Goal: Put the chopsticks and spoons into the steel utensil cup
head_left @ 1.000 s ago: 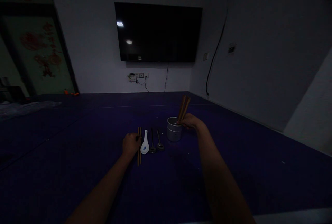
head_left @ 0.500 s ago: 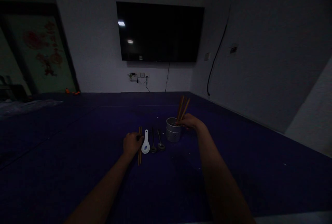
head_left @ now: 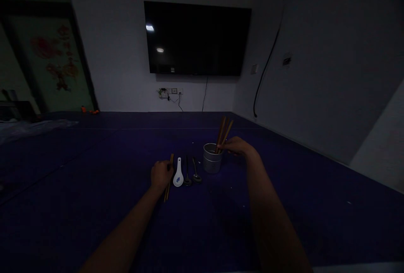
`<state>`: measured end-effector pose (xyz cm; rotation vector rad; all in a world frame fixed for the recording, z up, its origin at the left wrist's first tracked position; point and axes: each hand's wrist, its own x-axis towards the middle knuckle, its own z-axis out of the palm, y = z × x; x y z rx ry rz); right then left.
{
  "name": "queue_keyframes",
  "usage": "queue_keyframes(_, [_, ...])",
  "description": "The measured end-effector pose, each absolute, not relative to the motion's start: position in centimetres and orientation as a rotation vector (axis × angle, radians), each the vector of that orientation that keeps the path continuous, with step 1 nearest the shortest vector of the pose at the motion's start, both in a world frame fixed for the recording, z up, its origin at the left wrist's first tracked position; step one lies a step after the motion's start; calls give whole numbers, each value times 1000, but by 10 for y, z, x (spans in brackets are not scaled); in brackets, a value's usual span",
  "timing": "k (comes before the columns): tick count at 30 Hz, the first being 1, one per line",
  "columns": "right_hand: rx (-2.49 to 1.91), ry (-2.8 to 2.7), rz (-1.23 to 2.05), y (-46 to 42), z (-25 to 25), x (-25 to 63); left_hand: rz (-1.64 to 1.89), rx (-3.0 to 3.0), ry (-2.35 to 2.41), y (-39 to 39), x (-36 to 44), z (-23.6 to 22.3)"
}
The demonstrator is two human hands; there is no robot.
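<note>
My left hand (head_left: 162, 175) is closed around a pair of wooden chopsticks (head_left: 167, 193), low over the dark blue surface. Just right of it lies a white spoon (head_left: 178, 178) with a blue mark in its bowl. Beside that are a dark metal spoon (head_left: 187, 180) and a shinier metal spoon (head_left: 197, 177), handles pointing away from me. A grey metal cup (head_left: 211, 164) stands upright to their right. Several wooden chopsticks (head_left: 226, 128) lean in it toward the right. My right hand (head_left: 237, 145) pinches them at the cup's rim; its lower fingers are dim.
The dark blue surface (head_left: 126, 146) stretches to the wall, where a television (head_left: 198, 39) hangs above sockets with cables (head_left: 172, 92). A black cable (head_left: 267, 64) hangs along the right wall. Crumpled clear plastic (head_left: 34, 129) and small orange objects (head_left: 94, 112) lie at the far left.
The pair of chopsticks in my left hand has turned from straight to slanted, near ends swinging left. My right hand remains at the chopsticks in the cup. The view has shifted slightly.
</note>
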<state>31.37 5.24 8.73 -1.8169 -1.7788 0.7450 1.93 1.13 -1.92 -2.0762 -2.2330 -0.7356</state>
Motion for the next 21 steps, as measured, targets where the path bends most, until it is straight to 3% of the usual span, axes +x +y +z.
queue_keyframes(10, [-1821,-1696,69,10,143,313,-629,-1938,-2275,4,21,-13])
queue_keyframes(21, [-1482,-2179,336,12,126,220,-395,-2003,-2276,-1,26,-5])
